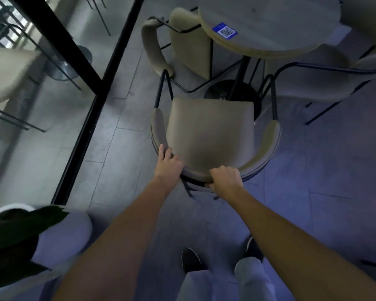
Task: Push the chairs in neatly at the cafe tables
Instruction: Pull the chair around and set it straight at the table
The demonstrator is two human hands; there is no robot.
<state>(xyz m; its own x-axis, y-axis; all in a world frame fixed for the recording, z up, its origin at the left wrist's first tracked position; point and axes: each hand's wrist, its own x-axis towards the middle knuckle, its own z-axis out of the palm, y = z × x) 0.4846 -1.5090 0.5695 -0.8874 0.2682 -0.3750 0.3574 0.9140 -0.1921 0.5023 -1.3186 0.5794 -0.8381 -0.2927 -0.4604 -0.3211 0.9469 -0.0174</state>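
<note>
A beige padded chair (208,131) with a curved backrest and black metal legs stands in front of me, facing a round wooden café table (269,25). Its seat front sits near the table's black base, outside the tabletop's edge. My left hand (167,164) rests on the left part of the backrest with fingers curled over the rim. My right hand (225,179) is clenched around the backrest's middle. A second beige chair (187,40) stands at the table's left, partly under the top. A third chair (356,68) stands at the right.
A black-framed glass partition (91,98) runs along the left, with more chairs behind it. A white planter (59,233) with dark leaves stands at the lower left. My feet (191,259) are on the grey tiled floor behind the chair.
</note>
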